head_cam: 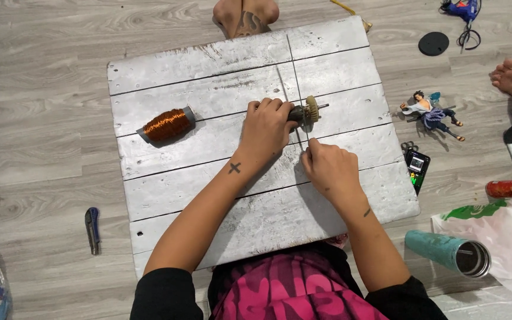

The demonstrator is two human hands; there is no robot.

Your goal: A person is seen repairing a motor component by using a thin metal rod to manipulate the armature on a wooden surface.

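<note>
My left hand (266,124) grips a small motor rotor (307,111) with a dark core, a pale toothed end and a thin shaft, lying on a white-painted plank board (208,195). My right hand (330,167) sits just below it with fingers pinched on a thin wire (297,89) that runs up across the board. A spool of copper wire (167,125) lies on its side at the left of the board, apart from both hands.
On the grey wood floor lie a utility knife (92,230), a small figurine (431,114), a phone (417,168), a teal tumbler (448,252), a red can (511,188), a plastic bag (493,231), a black disc (433,43) and a blue glue gun (462,10). Another person's knee (245,16) and foot (511,75) are nearby.
</note>
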